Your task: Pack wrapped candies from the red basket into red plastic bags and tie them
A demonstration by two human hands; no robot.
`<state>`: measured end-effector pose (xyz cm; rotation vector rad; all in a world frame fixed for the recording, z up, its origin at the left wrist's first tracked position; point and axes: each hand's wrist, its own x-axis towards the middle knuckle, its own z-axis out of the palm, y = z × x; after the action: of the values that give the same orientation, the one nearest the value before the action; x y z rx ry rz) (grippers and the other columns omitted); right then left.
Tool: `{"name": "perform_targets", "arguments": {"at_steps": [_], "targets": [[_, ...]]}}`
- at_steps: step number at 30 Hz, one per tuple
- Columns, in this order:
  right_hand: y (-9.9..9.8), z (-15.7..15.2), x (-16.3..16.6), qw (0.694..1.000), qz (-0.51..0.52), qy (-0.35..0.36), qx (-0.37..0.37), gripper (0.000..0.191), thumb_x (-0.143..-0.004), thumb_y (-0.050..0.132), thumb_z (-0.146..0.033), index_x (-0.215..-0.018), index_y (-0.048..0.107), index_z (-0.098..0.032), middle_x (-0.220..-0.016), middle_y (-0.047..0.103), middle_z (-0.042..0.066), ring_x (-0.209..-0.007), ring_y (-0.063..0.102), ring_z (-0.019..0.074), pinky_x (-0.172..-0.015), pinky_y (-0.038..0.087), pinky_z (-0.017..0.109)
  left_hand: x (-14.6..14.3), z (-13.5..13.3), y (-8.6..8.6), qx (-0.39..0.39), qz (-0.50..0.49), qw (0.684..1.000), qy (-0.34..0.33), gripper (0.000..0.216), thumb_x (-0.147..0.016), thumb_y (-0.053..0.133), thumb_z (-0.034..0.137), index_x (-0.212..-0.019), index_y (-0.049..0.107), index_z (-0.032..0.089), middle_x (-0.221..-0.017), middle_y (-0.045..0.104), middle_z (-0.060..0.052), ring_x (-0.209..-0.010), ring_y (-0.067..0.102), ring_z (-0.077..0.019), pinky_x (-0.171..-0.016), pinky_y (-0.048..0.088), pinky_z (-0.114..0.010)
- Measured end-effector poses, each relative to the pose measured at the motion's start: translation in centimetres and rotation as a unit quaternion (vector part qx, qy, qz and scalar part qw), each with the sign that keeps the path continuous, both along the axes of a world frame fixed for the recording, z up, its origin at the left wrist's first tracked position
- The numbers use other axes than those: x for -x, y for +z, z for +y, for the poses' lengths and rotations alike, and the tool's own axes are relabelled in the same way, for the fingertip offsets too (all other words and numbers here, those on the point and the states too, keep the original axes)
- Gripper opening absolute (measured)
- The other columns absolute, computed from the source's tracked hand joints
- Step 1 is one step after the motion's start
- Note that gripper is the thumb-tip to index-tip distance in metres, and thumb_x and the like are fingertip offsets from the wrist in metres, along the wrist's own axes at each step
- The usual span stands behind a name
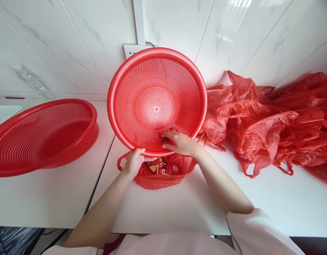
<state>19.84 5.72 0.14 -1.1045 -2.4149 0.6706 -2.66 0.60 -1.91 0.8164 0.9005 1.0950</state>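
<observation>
A round red perforated basket is tipped up towards me, its lower rim over an open red plastic bag holding small wrapped packets. My left hand is closed on the basket's lower rim, just above the bag's mouth. My right hand reaches inside the basket near its lower edge, fingers curled on a small wrapped item that I cannot make out.
A second red perforated basket rests on the white counter at the left. A heap of red plastic bags lies at the right against the tiled wall. A wall socket sits behind the tilted basket.
</observation>
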Motion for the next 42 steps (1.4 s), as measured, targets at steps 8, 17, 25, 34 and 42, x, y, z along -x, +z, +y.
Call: {"name": "perform_targets", "arguments": {"at_steps": [8, 17, 25, 34, 42], "targets": [[0.3, -0.2, 0.3, 0.999, -0.005, 0.037, 0.029, 0.004, -0.084, 0.059, -0.018, -0.087, 0.06, -0.017, -0.087, 0.06, 0.004, -0.075, 0.055, 0.0139, -0.071, 0.045, 0.027, -0.4, -0.2, -0.3, 0.017, -0.004, 1.0, -0.013, 0.032, -0.078, 0.057, 0.026, -0.104, 0.068, 0.012, -0.105, 0.071, -0.012, -0.113, 0.06, -0.0341, -0.091, 0.054, -0.055], [3.3, -1.8, -0.4, 0.957, 0.145, 0.128, 0.215, 0.016, -0.087, 0.058, -0.026, -0.1, 0.058, -0.018, -0.093, 0.067, 0.003, -0.083, 0.066, 0.0138, -0.074, 0.054, 0.027, 0.7, 0.5, 0.0, -0.033, -0.006, 0.998, 0.049, 0.036, -0.08, 0.055, 0.023, -0.114, 0.063, 0.016, -0.115, 0.068, -0.01, -0.115, 0.059, -0.0326, -0.093, 0.053, -0.056], [1.6, -0.7, -0.1, 0.993, 0.058, -0.089, -0.047, 0.016, -0.092, 0.05, -0.02, -0.104, 0.06, -0.016, -0.103, 0.066, 0.008, -0.095, 0.063, 0.0181, -0.088, 0.05, 0.033, 0.8, 0.5, -0.4, -0.029, -0.032, 0.999, 0.029, 0.035, -0.081, 0.054, 0.025, -0.11, 0.067, 0.011, -0.114, 0.069, -0.014, -0.116, 0.059, -0.0352, -0.091, 0.054, -0.055], [-1.8, 0.8, 0.3, 0.971, -0.117, -0.195, -0.072, 0.034, -0.08, 0.045, 0.0, -0.108, 0.059, -0.012, -0.106, 0.061, 0.015, -0.096, 0.061, 0.0226, -0.083, 0.05, 0.034, -0.7, -0.9, -0.5, -0.014, -0.003, 1.0, -0.022, 0.038, -0.079, 0.056, 0.029, -0.11, 0.068, 0.01, -0.104, 0.072, -0.013, -0.108, 0.064, -0.0346, -0.086, 0.056, -0.053], [0.2, 1.6, -0.3, 0.793, 0.506, -0.11, 0.32, 0.032, -0.077, 0.063, -0.025, -0.108, 0.057, -0.017, -0.105, 0.067, 0.008, -0.092, 0.066, 0.017, -0.09, 0.055, 0.035, 0.4, -0.5, -0.3, -0.045, 0.001, 0.999, -0.017, 0.034, -0.082, 0.054, 0.029, -0.105, 0.072, 0.011, -0.101, 0.072, -0.013, -0.111, 0.061, -0.0355, -0.082, 0.057, -0.048]]}}
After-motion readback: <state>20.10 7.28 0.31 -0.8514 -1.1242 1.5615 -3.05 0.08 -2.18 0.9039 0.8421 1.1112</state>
